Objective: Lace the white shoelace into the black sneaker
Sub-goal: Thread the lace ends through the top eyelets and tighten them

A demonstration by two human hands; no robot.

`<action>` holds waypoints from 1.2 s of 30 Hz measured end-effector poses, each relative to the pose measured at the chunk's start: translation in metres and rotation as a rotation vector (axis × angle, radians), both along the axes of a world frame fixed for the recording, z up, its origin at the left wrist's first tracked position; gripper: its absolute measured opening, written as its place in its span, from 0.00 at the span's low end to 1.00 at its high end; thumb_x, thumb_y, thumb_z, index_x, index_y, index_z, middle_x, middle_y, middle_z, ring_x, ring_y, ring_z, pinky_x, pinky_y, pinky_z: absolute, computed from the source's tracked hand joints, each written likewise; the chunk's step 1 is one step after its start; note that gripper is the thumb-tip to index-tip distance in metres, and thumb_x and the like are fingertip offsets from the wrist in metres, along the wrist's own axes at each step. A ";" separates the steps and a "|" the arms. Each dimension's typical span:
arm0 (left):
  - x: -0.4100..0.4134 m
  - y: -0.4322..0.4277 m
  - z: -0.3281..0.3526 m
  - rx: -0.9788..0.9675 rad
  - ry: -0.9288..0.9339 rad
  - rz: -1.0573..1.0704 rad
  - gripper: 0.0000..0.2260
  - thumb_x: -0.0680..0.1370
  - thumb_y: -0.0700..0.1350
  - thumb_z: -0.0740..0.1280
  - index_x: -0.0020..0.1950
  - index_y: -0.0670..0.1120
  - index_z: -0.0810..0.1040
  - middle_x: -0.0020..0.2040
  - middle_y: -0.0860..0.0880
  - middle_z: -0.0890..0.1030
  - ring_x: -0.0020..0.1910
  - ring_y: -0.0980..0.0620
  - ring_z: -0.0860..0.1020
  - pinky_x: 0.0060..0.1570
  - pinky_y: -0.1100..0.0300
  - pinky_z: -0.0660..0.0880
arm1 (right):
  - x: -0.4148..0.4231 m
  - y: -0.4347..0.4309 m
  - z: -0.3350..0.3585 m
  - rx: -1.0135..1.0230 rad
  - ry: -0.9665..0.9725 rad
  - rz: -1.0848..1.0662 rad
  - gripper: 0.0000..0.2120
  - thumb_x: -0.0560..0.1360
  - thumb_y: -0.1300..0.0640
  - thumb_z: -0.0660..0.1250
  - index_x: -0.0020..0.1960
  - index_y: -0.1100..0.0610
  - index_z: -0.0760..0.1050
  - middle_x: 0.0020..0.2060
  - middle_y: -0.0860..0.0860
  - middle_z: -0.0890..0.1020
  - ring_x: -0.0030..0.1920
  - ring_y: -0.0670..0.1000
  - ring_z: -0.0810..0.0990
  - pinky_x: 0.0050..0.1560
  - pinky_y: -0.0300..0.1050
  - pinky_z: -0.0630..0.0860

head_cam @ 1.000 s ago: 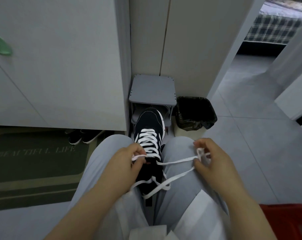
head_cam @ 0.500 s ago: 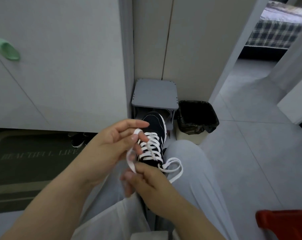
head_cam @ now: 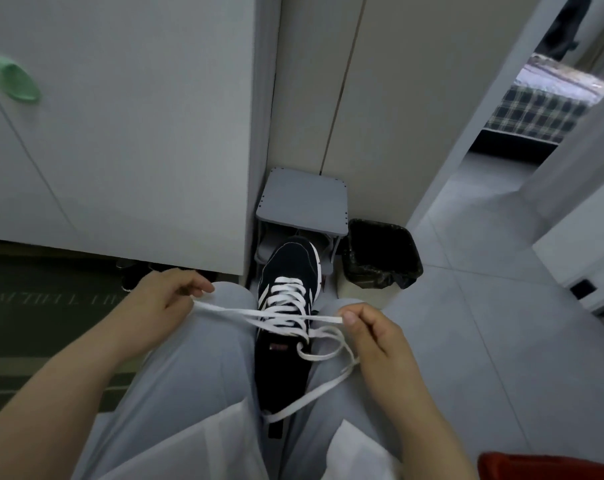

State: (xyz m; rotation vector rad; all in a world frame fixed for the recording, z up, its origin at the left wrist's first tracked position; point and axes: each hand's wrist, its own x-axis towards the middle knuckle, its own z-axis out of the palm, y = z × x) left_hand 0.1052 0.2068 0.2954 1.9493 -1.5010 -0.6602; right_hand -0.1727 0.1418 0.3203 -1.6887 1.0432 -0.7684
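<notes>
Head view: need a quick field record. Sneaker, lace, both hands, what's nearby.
sneaker: black sneaker between the person's knees, toe pointing away
lace: white shoelace crisscrossed through the eyelets, strands pulled out to either side, loose loop and tail by the right thigh
left: left hand pinches one strand
right: right hand pinches another strand
nearby: grey stool beyond the toe, black bin to the stool's right

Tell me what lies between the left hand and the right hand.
In the head view, the white shoelace stretches from left hand to right hand, crossing over the black sneaker.
</notes>
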 end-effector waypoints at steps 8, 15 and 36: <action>-0.015 -0.015 -0.020 0.208 -0.388 0.167 0.35 0.65 0.66 0.42 0.67 0.58 0.66 0.67 0.51 0.68 0.67 0.45 0.60 0.59 0.52 0.59 | -0.002 -0.009 0.003 -0.056 -0.004 0.027 0.16 0.78 0.64 0.60 0.53 0.45 0.79 0.48 0.36 0.80 0.51 0.36 0.77 0.50 0.25 0.68; -0.074 -0.015 0.023 -0.262 0.013 -0.252 0.19 0.75 0.56 0.52 0.64 0.55 0.70 0.59 0.59 0.74 0.60 0.64 0.71 0.60 0.73 0.63 | 0.037 0.002 0.001 -0.143 0.105 0.229 0.11 0.73 0.64 0.69 0.42 0.47 0.81 0.38 0.32 0.79 0.43 0.37 0.78 0.45 0.29 0.70; -0.070 0.009 -0.023 -0.258 -0.419 0.055 0.04 0.66 0.56 0.66 0.33 0.61 0.80 0.32 0.65 0.78 0.39 0.61 0.69 0.35 0.56 0.46 | 0.069 0.033 -0.047 -0.021 0.296 -0.067 0.07 0.74 0.50 0.66 0.47 0.52 0.80 0.41 0.46 0.83 0.39 0.47 0.81 0.46 0.47 0.78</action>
